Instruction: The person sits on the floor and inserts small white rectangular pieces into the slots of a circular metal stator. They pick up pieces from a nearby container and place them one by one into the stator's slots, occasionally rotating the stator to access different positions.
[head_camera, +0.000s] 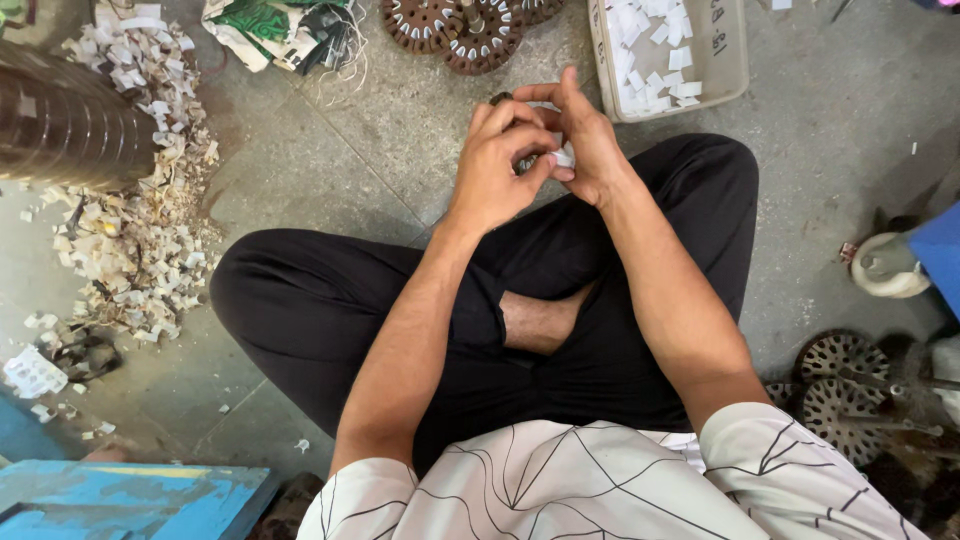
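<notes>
Left hand: the left hand (497, 165) is raised over the lap, its fingers (520, 135) curled narrow around a small dark part, of which only a dark tip (500, 98) shows above the knuckles.
Right hand: the right hand (585, 140) meets the left from the other side; its fingers (545, 95) pinch a small white paper slip (563, 157) against the part.
Where the slip lies: between the two hands, touching both thumbs, just on the right hand's side of the left palm; the right hand is the nearer one to it.
Long axis: too much of the slip and the part is hidden by the fingers to tell which way either runs.
Tray: a grey plastic tray (722, 75) holding more white slips sits on the floor just beyond the right hand, well within reach.
Rotors: brown slotted rotor discs (470, 30) lie on the floor ahead of the hands; more discs (840, 385) lie near the right knee.
Scraps: a heap of paper offcuts (140, 230) spreads across the floor to the left, beside a dark ribbed drum (60, 120).
Floor: bare grey concrete floor (330, 170); the person sits cross-legged on it in black trousers (320, 300).
</notes>
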